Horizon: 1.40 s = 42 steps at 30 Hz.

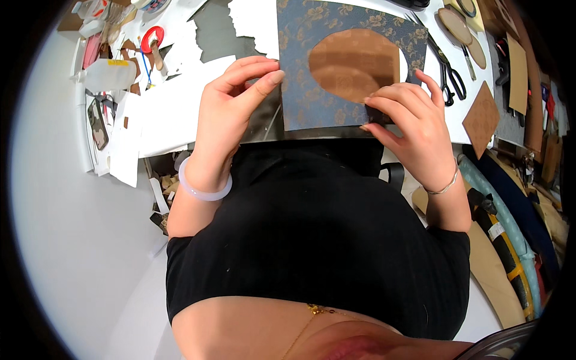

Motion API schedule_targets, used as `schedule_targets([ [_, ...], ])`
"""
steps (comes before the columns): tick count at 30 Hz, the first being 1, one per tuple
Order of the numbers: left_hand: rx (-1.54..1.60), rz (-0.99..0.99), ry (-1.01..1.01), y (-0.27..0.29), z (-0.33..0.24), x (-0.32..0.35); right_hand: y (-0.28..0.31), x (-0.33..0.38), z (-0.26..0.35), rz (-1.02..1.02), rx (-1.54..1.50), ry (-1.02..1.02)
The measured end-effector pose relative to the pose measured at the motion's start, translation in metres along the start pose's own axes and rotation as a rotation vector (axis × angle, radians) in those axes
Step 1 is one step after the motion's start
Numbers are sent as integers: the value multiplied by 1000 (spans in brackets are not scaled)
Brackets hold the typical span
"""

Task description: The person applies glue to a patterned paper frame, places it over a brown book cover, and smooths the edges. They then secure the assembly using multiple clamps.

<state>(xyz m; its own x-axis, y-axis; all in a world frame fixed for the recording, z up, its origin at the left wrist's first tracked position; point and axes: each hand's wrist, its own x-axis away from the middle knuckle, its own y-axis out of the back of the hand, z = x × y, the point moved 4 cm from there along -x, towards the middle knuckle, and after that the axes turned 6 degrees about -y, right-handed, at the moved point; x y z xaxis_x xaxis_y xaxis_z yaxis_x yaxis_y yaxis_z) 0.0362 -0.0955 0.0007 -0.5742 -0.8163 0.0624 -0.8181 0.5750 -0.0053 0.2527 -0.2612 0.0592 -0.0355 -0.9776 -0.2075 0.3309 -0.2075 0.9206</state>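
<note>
A dark blue sheet with a bronze flower pattern point(297, 90) is in front of me at the table's near edge. It has a large oval opening, in which a brown patterned piece point(351, 63) and a white strip at the right show. My left hand point(237, 93) has its thumb and index fingertips at the sheet's left edge, seemingly pinching it. At the lower right, my right hand point(414, 114) grips the sheet between the opening and its bottom edge, thumb low and fingers above. The fingers partly hide that corner.
Black scissors point(447, 66) lie right of the sheet, near tan oval pieces point(455, 25). A brown diamond-shaped piece point(482, 120) overhangs the right edge. At left are a translucent bottle point(111, 75), a brush on a red lid point(154, 48), a phone point(97, 123) and white paper point(174, 114).
</note>
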Motion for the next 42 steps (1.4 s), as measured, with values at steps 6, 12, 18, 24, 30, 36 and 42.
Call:
schedule_targets([
  [6, -225, -122, -284, 10, -8, 9, 4, 1, 10, -35, 1, 18],
  [12, -643, -607, -573, 92, -28, 27, 6, 8, 11, -31, 19, -4],
  [18, -1233, -1267, -581, 257, -82, 154, 5, 14, 4, -19, 76, 3],
  [24, -1625, -1301, -120, 322, -84, 268, -1, 15, -4, -12, 105, 40],
  [30, -1132, -1238, 159, 252, -35, 252, -3, 16, 2, -49, 115, 53],
  [36, -1701, -424, -243, 152, 43, 159, 5, 23, 22, -97, 142, 53],
  [42, -1481, -146, -516, 158, 71, 161, 14, 34, 35, -160, 153, 79],
])
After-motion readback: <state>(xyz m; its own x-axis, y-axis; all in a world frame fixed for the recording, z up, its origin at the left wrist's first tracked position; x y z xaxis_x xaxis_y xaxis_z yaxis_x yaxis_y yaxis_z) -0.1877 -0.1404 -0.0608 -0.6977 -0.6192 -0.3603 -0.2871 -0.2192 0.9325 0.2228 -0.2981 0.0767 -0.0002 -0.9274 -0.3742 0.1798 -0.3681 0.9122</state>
